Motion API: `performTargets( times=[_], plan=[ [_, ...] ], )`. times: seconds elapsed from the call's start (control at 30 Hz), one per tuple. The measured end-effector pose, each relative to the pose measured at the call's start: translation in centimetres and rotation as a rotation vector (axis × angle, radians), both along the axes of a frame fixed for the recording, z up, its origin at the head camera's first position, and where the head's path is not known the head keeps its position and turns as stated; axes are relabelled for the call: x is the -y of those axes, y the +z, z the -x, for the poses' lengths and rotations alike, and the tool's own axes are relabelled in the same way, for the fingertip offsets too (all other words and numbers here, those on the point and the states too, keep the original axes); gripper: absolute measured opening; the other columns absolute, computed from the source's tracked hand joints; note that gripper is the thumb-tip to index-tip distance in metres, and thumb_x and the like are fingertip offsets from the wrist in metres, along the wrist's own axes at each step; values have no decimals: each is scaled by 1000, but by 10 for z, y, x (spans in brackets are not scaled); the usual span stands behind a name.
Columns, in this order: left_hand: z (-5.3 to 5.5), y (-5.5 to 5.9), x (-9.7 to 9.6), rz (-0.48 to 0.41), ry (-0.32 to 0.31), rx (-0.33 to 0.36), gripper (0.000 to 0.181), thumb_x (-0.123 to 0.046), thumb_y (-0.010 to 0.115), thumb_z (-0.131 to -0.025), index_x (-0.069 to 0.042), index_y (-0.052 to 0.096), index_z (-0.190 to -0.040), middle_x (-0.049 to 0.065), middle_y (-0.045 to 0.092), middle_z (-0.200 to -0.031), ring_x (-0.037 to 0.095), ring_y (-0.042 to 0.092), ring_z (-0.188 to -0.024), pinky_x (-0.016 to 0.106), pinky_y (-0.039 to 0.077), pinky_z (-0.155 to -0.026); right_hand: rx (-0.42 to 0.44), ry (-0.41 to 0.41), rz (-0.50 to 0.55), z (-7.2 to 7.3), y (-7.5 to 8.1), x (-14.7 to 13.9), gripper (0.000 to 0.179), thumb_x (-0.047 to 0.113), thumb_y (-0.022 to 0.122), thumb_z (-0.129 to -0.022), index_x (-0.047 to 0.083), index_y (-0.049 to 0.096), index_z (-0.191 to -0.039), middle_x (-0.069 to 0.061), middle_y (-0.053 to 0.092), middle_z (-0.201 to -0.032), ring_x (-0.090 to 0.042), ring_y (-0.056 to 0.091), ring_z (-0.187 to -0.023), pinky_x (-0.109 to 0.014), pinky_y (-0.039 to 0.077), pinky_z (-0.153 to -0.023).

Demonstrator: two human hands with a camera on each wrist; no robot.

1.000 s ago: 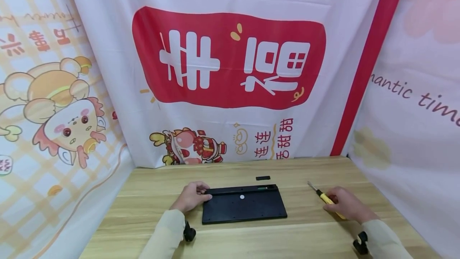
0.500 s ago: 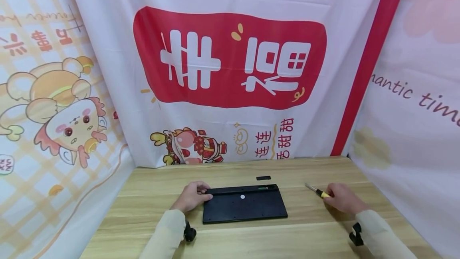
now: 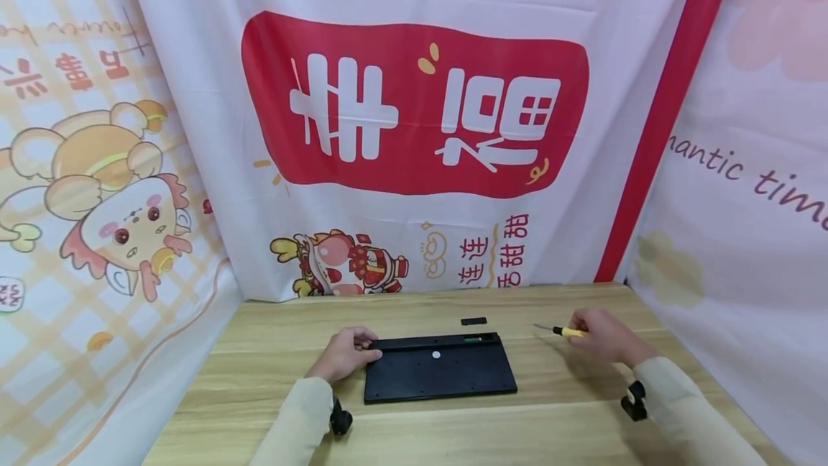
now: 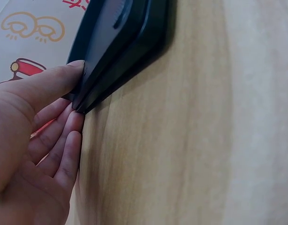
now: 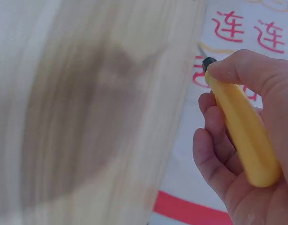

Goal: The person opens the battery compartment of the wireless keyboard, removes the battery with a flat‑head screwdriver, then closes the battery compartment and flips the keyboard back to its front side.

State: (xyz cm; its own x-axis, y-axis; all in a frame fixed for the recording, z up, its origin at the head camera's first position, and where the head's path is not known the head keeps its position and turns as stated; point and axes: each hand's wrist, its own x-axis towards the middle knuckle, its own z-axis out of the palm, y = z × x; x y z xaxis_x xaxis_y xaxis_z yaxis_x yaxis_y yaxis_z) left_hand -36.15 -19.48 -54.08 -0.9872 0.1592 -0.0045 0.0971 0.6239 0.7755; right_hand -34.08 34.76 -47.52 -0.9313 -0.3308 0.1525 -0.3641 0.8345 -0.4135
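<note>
Keyboard [image 3: 446, 377] looks light and stiff tbh, so left hand [image 3: 343, 355] pinching its corner seems fine, right hand [image 3: 605, 336] gripping screwdriver [image 3: 572, 332] off its right.

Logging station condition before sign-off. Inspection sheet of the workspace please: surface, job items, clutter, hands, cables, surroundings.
Surface: wood-grain table.
Job items: flat black device lying on the table, a slot near its far edge showing something green, too small to identify; small black strip apart, beyond it; yellow-handled screwdriver, tip clear of the device.
Clutter: nothing seen.
Left hand: grips the device's far left corner.
Right hand: holds the screwdriver raised above the table.
Cables: nothing seen.
Surroundings: printed cloth with a red panel behind; more printed cloth at both sides.
</note>
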Motion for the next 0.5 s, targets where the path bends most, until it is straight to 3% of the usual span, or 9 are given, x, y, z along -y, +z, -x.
performTargets(
  times=[0.23, 0.5],
  plan=[
    [2, 2, -1, -7, 8, -9, 27, -23, 83, -93, -13, 76, -117, 3, 73, -111, 16, 65, -100, 42, 57, -92, 38, 26, -32, 1, 20, 27, 13, 15, 78, -90, 14, 66, -86, 5, 63, -78, -10, 52, -70, -26, 45, -66],
    [-1, 3, 0, -16, 3, -1, 27, -22, 84, -92, -12, 76, -116, 4, 73, -110, 17, 65, -99, 43, 56, -92, 73, 132, -15, -2, 26, 59, 12, 12, 79, -91, 14, 67, -89, 6, 65, -82, -8, 56, -73, -24, 50, -68]
  ],
)
